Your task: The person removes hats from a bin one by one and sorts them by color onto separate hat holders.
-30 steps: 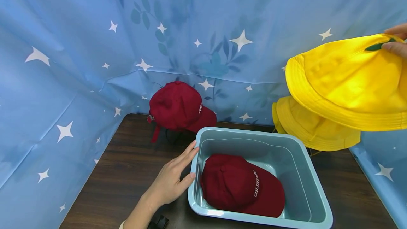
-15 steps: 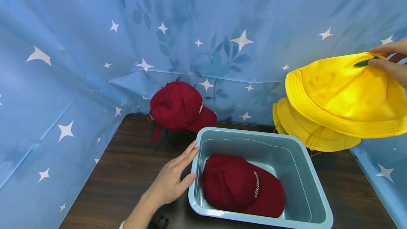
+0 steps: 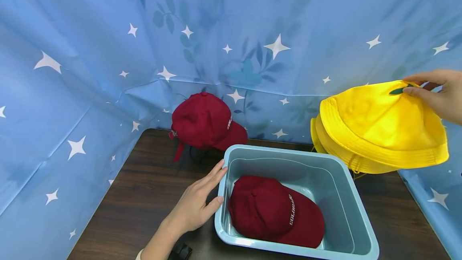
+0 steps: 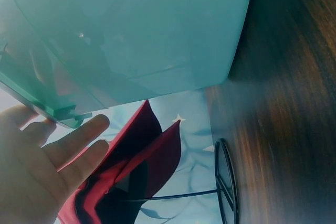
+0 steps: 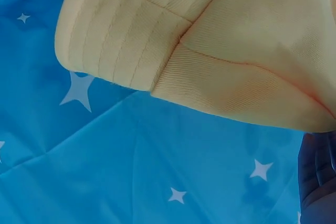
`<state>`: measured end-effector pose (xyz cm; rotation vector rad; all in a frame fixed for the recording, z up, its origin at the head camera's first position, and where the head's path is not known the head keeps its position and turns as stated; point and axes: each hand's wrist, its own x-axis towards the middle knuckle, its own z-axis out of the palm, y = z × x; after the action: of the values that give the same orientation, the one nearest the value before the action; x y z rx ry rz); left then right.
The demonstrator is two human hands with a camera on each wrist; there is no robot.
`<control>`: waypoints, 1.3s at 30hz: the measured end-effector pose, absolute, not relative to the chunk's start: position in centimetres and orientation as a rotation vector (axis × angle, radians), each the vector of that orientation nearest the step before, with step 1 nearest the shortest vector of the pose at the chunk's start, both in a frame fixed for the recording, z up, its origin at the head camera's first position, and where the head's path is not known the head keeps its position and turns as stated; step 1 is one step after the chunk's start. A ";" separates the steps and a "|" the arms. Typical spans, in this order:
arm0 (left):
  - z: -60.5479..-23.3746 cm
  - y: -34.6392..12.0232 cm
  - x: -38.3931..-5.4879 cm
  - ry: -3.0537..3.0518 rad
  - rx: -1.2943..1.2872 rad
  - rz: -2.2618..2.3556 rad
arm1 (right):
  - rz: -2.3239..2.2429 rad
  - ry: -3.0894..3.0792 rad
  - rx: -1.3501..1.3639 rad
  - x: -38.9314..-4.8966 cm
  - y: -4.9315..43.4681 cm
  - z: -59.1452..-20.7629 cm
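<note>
Down and to the left comes the yellow hat (image 3: 379,127), so that it covers more of the lower yellow hat (image 3: 333,146) than in the earlier frames, and more of my right hand (image 3: 445,95) shows; I pinch the hat by the top of its crown, thumb on the near side, close by a small green patch (image 3: 398,90); its wide stitched brim hangs tilted in front of the lower one, and I cannot tell whether the two touch; a thin yellow cord (image 3: 355,165) shows under the brim, just beyond the right back corner of the pale blue bin (image 3: 299,171); from the right wrist the stitched brim and a seamed side of yellow fabric fill the upper part of the view.

With my left hand (image 3: 196,200) I grasp nothing; its fingers lie extended, their tips at the bin's left rim; inside the bin lies a red cap (image 3: 267,212), its white lettering and peak toward the right; behind my left hand, at the back of the dark wooden table (image 3: 144,196), another red cap (image 3: 202,121) sits on a black wire stand (image 4: 181,196), its strap hanging down; starry blue cloth (image 3: 108,11) hangs behind everything.
</note>
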<state>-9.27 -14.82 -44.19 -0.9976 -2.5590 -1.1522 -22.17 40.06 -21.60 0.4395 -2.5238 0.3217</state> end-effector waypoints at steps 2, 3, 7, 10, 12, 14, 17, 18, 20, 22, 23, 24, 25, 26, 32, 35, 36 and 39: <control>-44.2 -14.8 -9.3 -2.562 -0.995 -1.151 | 0.307 -2.559 0.390 -22.3 40.0 -21.9; -44.2 -14.8 -9.3 -2.561 -0.994 -1.152 | 0.302 -2.575 0.371 -22.3 40.1 -22.1; -44.2 -14.8 -9.3 -2.562 -0.989 -1.154 | 0.267 -2.644 0.299 -22.3 40.1 -22.6; -44.2 -14.7 -9.3 -2.565 -0.988 -1.154 | 0.256 -2.671 0.271 -22.4 40.2 -23.1; -44.3 -14.7 -9.4 -2.566 -0.988 -1.153 | 0.246 -2.689 0.249 -22.5 40.3 -23.3; -44.3 -14.7 -9.3 -2.564 -0.989 -1.150 | 0.245 -2.704 0.233 -22.6 40.4 -23.6; -44.4 -14.7 -9.3 -2.560 -0.989 -1.153 | 0.246 -2.722 0.213 -22.6 40.4 -23.9; -44.4 -14.7 -9.3 -2.557 -0.990 -1.152 | 0.247 -2.725 0.208 -22.6 40.4 -23.9; -44.4 -14.7 -9.3 -2.558 -0.988 -1.157 | 0.247 -2.729 0.202 -22.6 40.4 -24.0; -44.4 -14.7 -9.4 -2.557 -0.988 -1.160 | 0.257 -2.738 0.189 -22.6 40.3 -24.1; -44.3 -14.7 -9.4 -2.558 -0.988 -1.161 | 0.262 -2.744 0.179 -22.6 40.3 -24.1; -44.3 -14.7 -9.4 -2.558 -0.989 -1.160 | 0.267 -2.750 0.171 -22.6 40.2 -24.1; -44.3 -14.7 -9.4 -2.561 -0.989 -1.162 | 0.272 -2.758 0.159 -22.6 40.2 -24.1; -44.3 -14.7 -9.4 -2.561 -0.991 -1.162 | 0.275 -2.767 0.146 -22.6 40.1 -24.1; -44.2 -14.7 -9.4 -2.558 -0.999 -1.161 | 0.262 -2.796 0.119 -22.6 39.6 -24.3; -44.3 -14.7 -9.4 -2.559 -1.002 -1.164 | 0.252 -2.787 0.145 -22.6 39.4 -24.4; -44.3 -14.7 -9.4 -2.559 -1.002 -1.165 | 0.246 -2.783 0.157 -22.6 39.4 -24.5; -44.3 -14.8 -9.3 -2.560 -1.001 -1.166 | 0.244 -2.775 0.165 -22.5 39.4 -24.7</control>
<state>-9.34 -14.80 -44.30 -1.0007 -2.5603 -1.1664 -22.45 39.43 -24.68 0.1653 -2.7745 0.2437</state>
